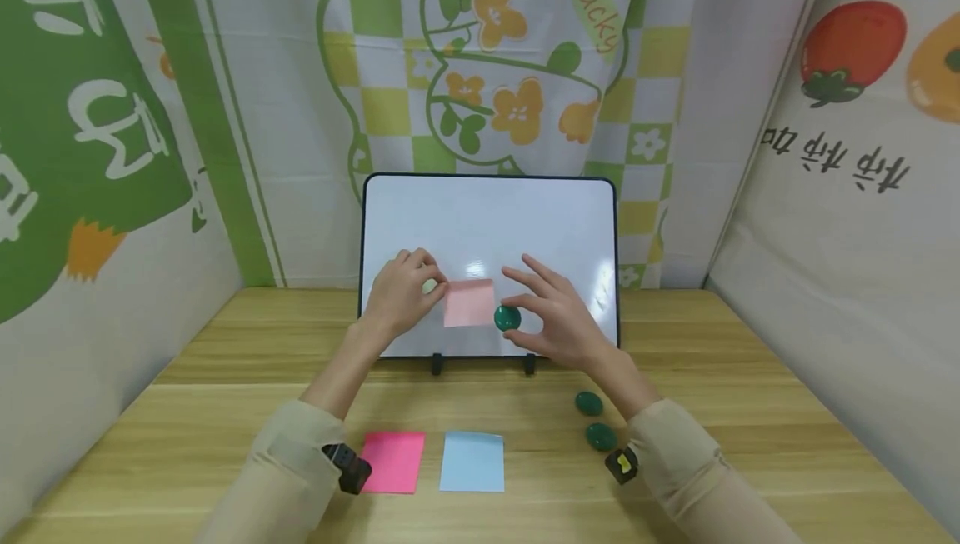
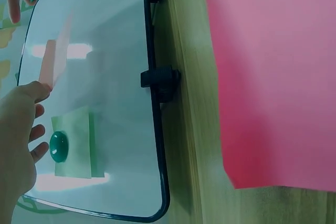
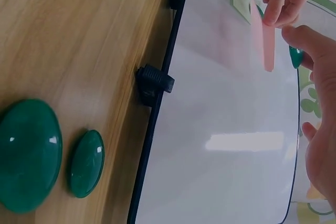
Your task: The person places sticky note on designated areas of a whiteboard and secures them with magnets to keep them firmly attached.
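My left hand (image 1: 406, 292) pinches the upper left corner of a pale pink sticky note (image 1: 469, 304), held in front of a whiteboard (image 1: 487, 219). Between thumb and finger of my right hand (image 1: 558, 315) is a round green magnet (image 1: 507, 318), just right of the note. In the left wrist view, a light green sticky note (image 2: 79, 150) hangs on the board under another green magnet (image 2: 59, 147); my left hand mostly hides both in the head view.
On the wooden table lie a bright pink sticky note (image 1: 393, 462), a light blue sticky note (image 1: 472, 462) and two green magnets (image 1: 589, 403) near my right forearm. Black feet (image 1: 437, 364) support the board's lower edge. Printed cloth (image 1: 525, 52) hangs behind.
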The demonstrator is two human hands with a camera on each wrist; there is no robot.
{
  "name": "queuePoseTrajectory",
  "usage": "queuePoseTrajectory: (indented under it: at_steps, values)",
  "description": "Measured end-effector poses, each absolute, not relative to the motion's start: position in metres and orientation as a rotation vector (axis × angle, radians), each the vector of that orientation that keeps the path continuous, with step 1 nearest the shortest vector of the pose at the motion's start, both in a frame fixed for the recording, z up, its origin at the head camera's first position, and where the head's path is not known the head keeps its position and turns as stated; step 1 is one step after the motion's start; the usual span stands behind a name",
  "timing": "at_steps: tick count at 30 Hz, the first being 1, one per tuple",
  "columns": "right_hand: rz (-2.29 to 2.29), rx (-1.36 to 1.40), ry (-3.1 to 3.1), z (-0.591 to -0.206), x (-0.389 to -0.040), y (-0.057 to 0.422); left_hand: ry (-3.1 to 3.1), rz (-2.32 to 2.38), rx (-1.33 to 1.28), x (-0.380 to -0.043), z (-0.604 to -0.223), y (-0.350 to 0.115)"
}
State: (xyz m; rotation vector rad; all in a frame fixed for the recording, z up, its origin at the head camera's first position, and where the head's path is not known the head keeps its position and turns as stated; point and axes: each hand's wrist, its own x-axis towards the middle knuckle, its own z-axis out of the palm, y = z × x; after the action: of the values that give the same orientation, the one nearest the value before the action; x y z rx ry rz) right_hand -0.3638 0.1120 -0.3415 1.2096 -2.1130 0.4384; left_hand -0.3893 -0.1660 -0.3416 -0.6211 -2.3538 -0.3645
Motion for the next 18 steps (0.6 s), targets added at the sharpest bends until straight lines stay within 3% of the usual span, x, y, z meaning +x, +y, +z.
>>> queuePoseTrajectory:
  at_steps: [18]
  values:
    - [0.395,1.127,-2.094,-0.333,-0.375,0.087,-2.385,-0.316,-0.563,-0.401,-0.334,-0.164]
